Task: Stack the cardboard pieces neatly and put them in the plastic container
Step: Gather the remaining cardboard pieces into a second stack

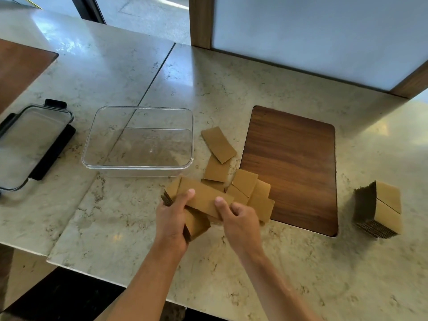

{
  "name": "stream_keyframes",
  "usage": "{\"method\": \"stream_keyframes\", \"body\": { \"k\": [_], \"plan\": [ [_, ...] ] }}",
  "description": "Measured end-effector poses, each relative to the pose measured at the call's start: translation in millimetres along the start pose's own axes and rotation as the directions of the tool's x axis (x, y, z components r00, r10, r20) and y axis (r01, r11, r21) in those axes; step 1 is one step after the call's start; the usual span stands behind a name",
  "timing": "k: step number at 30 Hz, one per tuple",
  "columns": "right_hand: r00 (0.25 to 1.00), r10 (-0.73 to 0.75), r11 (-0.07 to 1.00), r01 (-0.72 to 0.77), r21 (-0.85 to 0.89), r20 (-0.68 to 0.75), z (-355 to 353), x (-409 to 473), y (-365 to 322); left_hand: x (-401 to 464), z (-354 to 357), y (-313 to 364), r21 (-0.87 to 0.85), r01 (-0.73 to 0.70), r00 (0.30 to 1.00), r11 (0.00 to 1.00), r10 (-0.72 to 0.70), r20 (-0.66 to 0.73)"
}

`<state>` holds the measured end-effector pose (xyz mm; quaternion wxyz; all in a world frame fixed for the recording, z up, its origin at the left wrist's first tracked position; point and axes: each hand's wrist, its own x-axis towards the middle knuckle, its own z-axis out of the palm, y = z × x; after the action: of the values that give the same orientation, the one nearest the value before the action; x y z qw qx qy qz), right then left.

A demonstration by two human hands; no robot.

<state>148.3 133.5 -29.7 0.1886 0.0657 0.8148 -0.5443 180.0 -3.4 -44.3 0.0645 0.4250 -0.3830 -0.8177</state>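
- Brown flat cardboard pieces spread on pale marble counter, at 3 o'clock from clear empty plastic container.
- Left hand closed around small bundle of cardboard pieces.
- Right hand pinching long cardboard strip.
- Neat cardboard stack far off at 3 o'clock, past dark wooden board.

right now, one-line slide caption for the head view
Both hands, left hand and right hand, gather cardboard pieces beside an empty plastic container.
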Motion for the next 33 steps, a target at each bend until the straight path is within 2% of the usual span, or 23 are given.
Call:
{"method": "stream_keyframes", "body": {
  "k": [3, 4, 5, 6, 7, 9, 10, 12, 14, 16, 18, 20, 22, 25, 26, 28, 30, 32, 33],
  "plan": [
    [0.967, 0.023, 0.994, 0.004, -0.107, 0.255, 13, -14, 3, 2, 4, 0, -0.071, -0.017, 0.995, 0.997, 0.024, 0.101],
    [0.961, 0.034, 0.992, 0.001, -0.124, 0.276, 15, -13, 3, 2, 4, 1, -0.108, -0.01, 0.992, 0.994, 0.023, 0.122],
    [0.97, 0.05, 0.994, -0.025, -0.107, 0.24, 12, -9, 4, 3, 1, 1, -0.157, -0.002, 0.991, 0.988, 0.023, 0.133],
    [0.988, 0.058, 0.997, -0.049, -0.067, 0.144, 7, -2, 6, 5, -3, 2, -0.205, 0.0, 0.991, 0.979, 0.027, 0.13],
    [0.999, 0.037, 0.998, -0.037, -0.043, -0.009, 0, 8, 7, 7, -7, 3, -0.244, -0.004, 0.991, 0.97, 0.036, 0.129],
    [0.954, -0.03, 0.984, -0.024, -0.175, -0.299, -17, 27, 7, 5, -13, 3, -0.286, 0.029, 0.987, 0.958, 0.018, 0.16],
    [0.936, -0.034, 0.951, -0.076, -0.299, -0.349, -23, 35, 5, 3, -16, 3, -0.301, 0.073, 0.983, 0.951, -0.017, 0.183],
    [0.952, -0.008, 0.859, -0.15, -0.489, -0.307, -27, 53, 8, 0, -18, -1, -0.319, 0.162, 0.968, 0.934, -0.088, 0.235],
    [0.968, -0.023, 0.81, -0.128, -0.573, -0.25, -26, 62, 6, -1, -17, -2, -0.32, 0.206, 0.956, 0.925, -0.121, 0.266],
    [0.965, -0.087, 0.872, -0.047, -0.487, -0.249, -29, 69, 8, -1, -15, -1, -0.278, 0.199, 0.956, 0.94, -0.124, 0.265],
    [0.953, -0.092, 0.968, 0.017, -0.252, -0.288, -39, 72, 3, -1, -14, 1, -0.179, 0.142, 0.968, 0.974, -0.098, 0.232],
    [0.951, -0.032, 0.999, 0.022, -0.035, -0.307, -47, 67, -3, -1, -11, 4, -0.068, 0.076, 0.977, 0.995, -0.06, 0.207],
    [0.983, -0.011, 1.0, 0.012, 0.006, -0.183, -34, 53, -9, -3, -8, 6, 0.015, 0.03, 0.978, 0.999, -0.032, 0.204],
    [0.991, -0.015, 0.996, 0.027, -0.088, 0.136, 10, 21, -10, -2, -12, 3, 0.111, -0.016, 0.977, 0.994, -0.008, 0.213],
    [0.986, -0.039, 0.99, 0.061, -0.13, 0.165, 22, 15, -10, -1, -17, 2, 0.127, -0.026, 0.979, 0.992, 0.0, 0.202],
    [0.99, -0.109, 0.965, 0.127, -0.231, 0.088, 31, 18, -7, 3, -32, 3, 0.085, 0.0, 0.985, 0.996, -0.015, 0.173],
    [0.983, -0.173, 0.849, 0.183, -0.496, 0.067, 25, 31, -3, 5, -49, 8, -0.031, 0.023, 0.985, 0.999, -0.017, 0.169],
    [0.967, -0.147, 0.646, 0.253, -0.72, 0.207, 22, 38, 1, 5, -63, 15, -0.094, 0.005, 0.987, 0.996, 0.01, 0.158],
    [0.956, -0.135, 0.593, 0.289, -0.752, 0.261, 22, 39, 3, 6, -68, 18, -0.105, -0.008, 0.988, 0.994, 0.025, 0.155]
  ]
}}
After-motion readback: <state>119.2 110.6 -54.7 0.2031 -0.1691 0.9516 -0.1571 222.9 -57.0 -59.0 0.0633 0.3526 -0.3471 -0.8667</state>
